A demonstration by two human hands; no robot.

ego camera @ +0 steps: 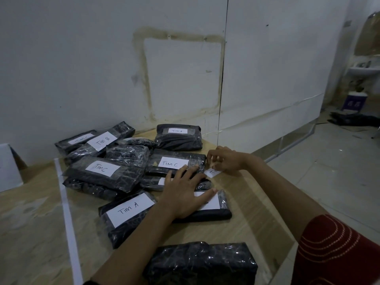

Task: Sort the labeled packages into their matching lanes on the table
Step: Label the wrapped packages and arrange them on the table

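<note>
the package (224, 212) under the left hand (185, 194) lies near the table's (242, 229) right edge, its white label (211, 202) mostly covered, so its lane cannot be read. the sorting looks barely begun: the packages are heaped together in the middle of the table, a "tim c" package (176, 163) just beyond the hand, a "tim a" package (127, 214) just to its left, and a "tim b" package (100, 142) and another "tim a" one (178, 137) toward the far edge. the step in hand seems to be picking out one package and checking its label; next the palm would need to lift off the label so it can be read, then the fingers close round the soft wrap and carry it to its lane. the left hand lies flat, fingers spread and straight, pressing on the package and holding nothing. the right hand (224, 159) has its fingers curled at the right end of the "tim c" package, just above a loose paper slip (212, 172) (whether it pinches either, i cannot tell). a white tape strip (65, 202) runs across the table on the left.
</note>
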